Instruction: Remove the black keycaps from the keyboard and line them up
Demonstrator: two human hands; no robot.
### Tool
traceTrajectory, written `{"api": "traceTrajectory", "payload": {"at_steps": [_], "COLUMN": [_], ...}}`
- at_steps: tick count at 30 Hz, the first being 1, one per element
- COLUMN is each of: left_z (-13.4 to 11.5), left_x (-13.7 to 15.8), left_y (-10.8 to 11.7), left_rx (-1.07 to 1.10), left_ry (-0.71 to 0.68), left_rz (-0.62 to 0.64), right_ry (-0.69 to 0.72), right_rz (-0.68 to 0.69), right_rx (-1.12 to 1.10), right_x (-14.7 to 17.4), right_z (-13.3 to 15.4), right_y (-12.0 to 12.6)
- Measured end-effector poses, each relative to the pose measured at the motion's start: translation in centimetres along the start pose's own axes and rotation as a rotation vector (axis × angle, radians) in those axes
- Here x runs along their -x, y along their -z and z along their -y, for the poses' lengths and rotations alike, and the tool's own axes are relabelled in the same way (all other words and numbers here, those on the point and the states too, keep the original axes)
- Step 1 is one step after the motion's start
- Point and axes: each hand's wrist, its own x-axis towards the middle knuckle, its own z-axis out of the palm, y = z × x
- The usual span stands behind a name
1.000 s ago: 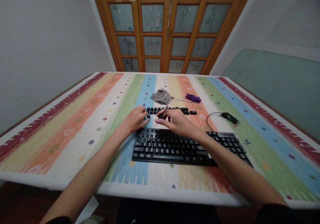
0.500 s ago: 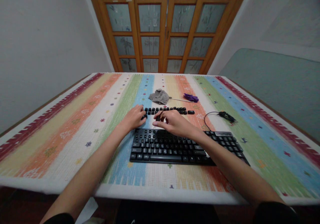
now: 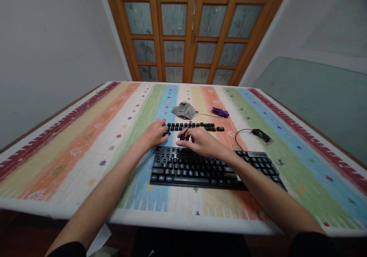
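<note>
A black keyboard (image 3: 190,181) lies in front of me, its upper left rows showing small bare key stems where caps are off. Beyond it, loose black keycaps (image 3: 202,127) stand in two rows. My left hand (image 3: 155,133) is closed at the left end of these rows, with a keycap (image 3: 167,133) at its thumb and fingertips. Over the keyboard's upper edge, my right hand (image 3: 199,140) pinches a small dark keycap puller (image 3: 182,136) with thin wire ends pointing down. The puller's tip and the keys beneath that hand are partly hidden.
A crumpled grey cloth (image 3: 184,110) lies behind the keycaps, a thin rod reaching from it towards a purple cloth (image 3: 220,112). The bundled keyboard cable (image 3: 260,135) rests at the right. A striped tablecloth (image 3: 106,146) covers the table.
The view has shifted slightly. My right fingers have changed angle a little around the puller; my left hand stays by the keycaps.
</note>
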Motion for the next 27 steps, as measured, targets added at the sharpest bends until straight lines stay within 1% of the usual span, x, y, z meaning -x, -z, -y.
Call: {"api": "traceTrajectory", "payload": {"at_steps": [3, 6, 10, 14, 18, 21, 27], "left_z": [0.1, 0.1, -0.4, -1.4, -2.6, -3.5, -4.1], "left_x": [0.2, 0.8, 2.1, 4.0, 6.0, 7.2, 7.6], "left_y": [0.3, 0.8, 1.7, 2.3, 1.9, 1.1, 0.7], "left_rx": [0.004, 0.042, 0.175, 0.345, 0.461, 0.524, 0.567], "left_ry": [0.006, 0.001, -0.025, -0.051, -0.033, -0.002, -0.006], "left_rz": [-0.023, -0.067, -0.113, -0.082, -0.061, -0.094, -0.119], "right_ry": [-0.012, -0.023, -0.058, -0.06, -0.085, -0.108, -0.136], "right_rz": [0.004, 0.009, 0.047, 0.093, 0.124, 0.112, 0.047], "right_rx": [-0.028, -0.11, -0.234, -0.269, -0.244, -0.237, -0.26], "right_x": [0.0, 0.1, 0.1, 0.1, 0.4, 0.7, 1.6], "right_z": [0.1, 0.2, 0.3, 0.5, 0.7, 0.7, 0.8], "right_y": [0.0, -0.4, -1.3, -1.8, -1.7, -1.9, -3.1]}}
